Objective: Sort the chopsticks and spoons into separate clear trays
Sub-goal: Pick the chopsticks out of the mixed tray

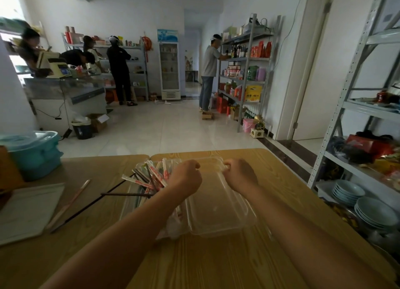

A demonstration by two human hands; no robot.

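Note:
A clear plastic tray (216, 215) lies in the middle of the wooden table (216, 262). My right hand (240, 175) pinches its far right corner. My left hand (186, 177) is curled at the tray's far left rim and seems to grip it. Left of it, a second clear tray (127, 204) holds a heap of red-and-white wrapped chopsticks (151, 174), partly hidden by my left forearm. Two dark chopsticks (121, 194) jut out leftward. A pale plastic-wrapped bundle (173, 227), perhaps spoons, lies under my left forearm.
One wrapped chopstick (71, 202) lies beside a white board (26, 210) at the left. A teal box (36, 154) stands at the table's far left. Stacked plates (372, 210) and metal shelves (357, 115) are close on the right. Several people stand across the room.

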